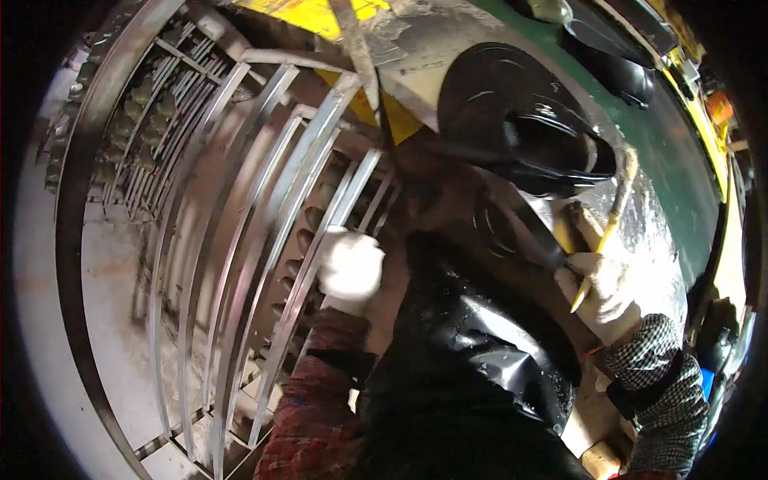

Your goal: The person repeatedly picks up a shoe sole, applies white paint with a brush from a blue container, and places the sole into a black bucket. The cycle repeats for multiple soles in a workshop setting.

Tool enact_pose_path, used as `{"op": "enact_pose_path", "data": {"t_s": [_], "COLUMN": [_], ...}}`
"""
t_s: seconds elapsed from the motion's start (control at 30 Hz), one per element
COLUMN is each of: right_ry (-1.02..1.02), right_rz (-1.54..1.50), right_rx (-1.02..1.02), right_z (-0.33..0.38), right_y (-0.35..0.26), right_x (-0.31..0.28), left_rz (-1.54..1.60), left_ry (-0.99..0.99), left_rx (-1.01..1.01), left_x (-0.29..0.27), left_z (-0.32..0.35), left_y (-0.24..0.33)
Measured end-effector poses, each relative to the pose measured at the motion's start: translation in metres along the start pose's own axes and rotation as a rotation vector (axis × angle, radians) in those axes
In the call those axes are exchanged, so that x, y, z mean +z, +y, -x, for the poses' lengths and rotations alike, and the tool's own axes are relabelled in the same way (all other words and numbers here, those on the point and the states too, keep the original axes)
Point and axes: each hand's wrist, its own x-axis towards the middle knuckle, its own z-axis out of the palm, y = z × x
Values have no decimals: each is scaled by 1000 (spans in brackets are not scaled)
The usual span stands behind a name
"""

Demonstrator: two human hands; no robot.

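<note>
My left hand (350, 268), in a white glove washed out by glare, is closed at a bar of a metal rack (276, 216) on the left. Its separate fingers do not show clearly. On the right, my gloved right hand (606, 292) is closed round a slim yellow stick-like tool (614, 228), probably a brush, pointing up and away. Just beyond that hand lies a glossy black rounded thing (520, 120) with a wide rim and a hollow, on a worn, stained worktop (658, 240).
Rows of dark, rounded pieces (298, 240) hang behind the rack bars. Past the worktop runs a green belt-like surface (672, 144) carrying black glossy shapes (612, 64). A yellow panel (316, 14) stands at the far edge. My black apron (472, 352) covers the lower middle.
</note>
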Motion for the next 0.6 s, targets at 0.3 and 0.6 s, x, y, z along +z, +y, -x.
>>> {"op": "enact_pose_path", "data": {"t_s": [0.3,0.6], "right_ry": [-169,-277], "right_rz": [-83,-111], "right_rx": [126,193], "right_z": [7,-10], "right_y": [7,14], "right_x": [9,7], "left_rz": [211,-112], "left_ry": [-509,-796], "left_rx": [-1191,-1195], "left_x": [94,268], "left_z": [51,-8], "left_y": [-28,-160]}}
